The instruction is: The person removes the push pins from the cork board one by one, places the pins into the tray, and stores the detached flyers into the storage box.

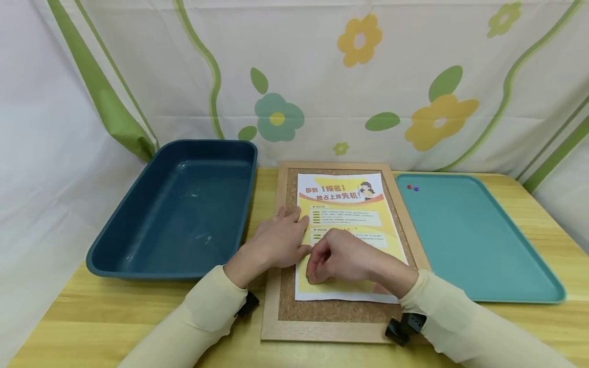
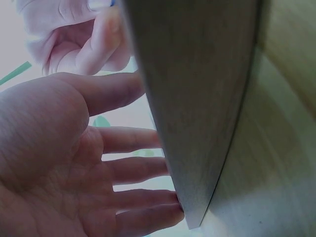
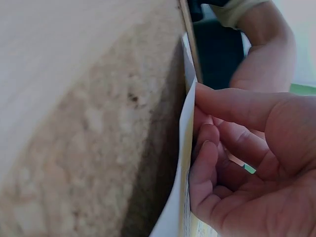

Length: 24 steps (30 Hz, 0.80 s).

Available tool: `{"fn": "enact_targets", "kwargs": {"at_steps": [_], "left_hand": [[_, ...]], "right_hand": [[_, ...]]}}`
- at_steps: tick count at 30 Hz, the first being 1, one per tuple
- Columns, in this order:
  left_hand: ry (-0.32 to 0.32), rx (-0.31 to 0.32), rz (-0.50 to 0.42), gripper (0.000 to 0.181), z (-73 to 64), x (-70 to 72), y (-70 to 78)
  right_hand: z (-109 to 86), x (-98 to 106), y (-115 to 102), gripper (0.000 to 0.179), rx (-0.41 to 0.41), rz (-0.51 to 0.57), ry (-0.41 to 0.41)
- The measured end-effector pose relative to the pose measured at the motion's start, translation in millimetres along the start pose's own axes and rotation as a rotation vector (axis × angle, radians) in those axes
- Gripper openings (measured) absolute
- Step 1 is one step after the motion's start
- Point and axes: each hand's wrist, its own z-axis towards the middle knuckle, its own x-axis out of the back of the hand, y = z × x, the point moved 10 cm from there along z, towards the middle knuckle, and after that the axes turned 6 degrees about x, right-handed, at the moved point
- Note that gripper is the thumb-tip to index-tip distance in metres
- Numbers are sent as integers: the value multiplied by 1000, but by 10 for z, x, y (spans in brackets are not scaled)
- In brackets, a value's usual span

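A yellow-and-white printed poster (image 1: 349,255) lies on a wood-framed cork board (image 1: 317,312). My left hand (image 1: 280,239) rests with spread, straight fingers over the poster's left edge and the board. In the left wrist view, its fingertips meet the board beyond the frame's side. My right hand (image 1: 342,258) is at the poster's lower left, thumb and forefinger pinched together against the paper. A speck of blue, apparently a pushpin head (image 2: 112,3), shows at its fingertips in the left wrist view; the rest is hidden. The poster's lower edge (image 3: 185,133) lifts slightly off the cork in the right wrist view.
A deep dark-blue tub (image 1: 175,214) stands left of the board. On the right lies a teal tray (image 1: 483,240) with a red pushpin (image 1: 409,187) and a purple pushpin (image 1: 416,189) in its far left corner. Behind hangs a flowered curtain (image 1: 322,76).
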Motion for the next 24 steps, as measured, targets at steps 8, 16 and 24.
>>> {"fn": "enact_targets", "kwargs": {"at_steps": [8, 16, 24], "left_hand": [[0, 7, -10, 68, 1, 7, -25], [4, 7, -5, 68, 16, -8, -12], [4, 12, 2, 68, 10, -10, -2]], "right_hand": [[21, 19, 33, 11, -41, 79, -40], [29, 34, 66, 11, -78, 134, -65], [24, 32, 92, 10, -64, 154, -73]]}}
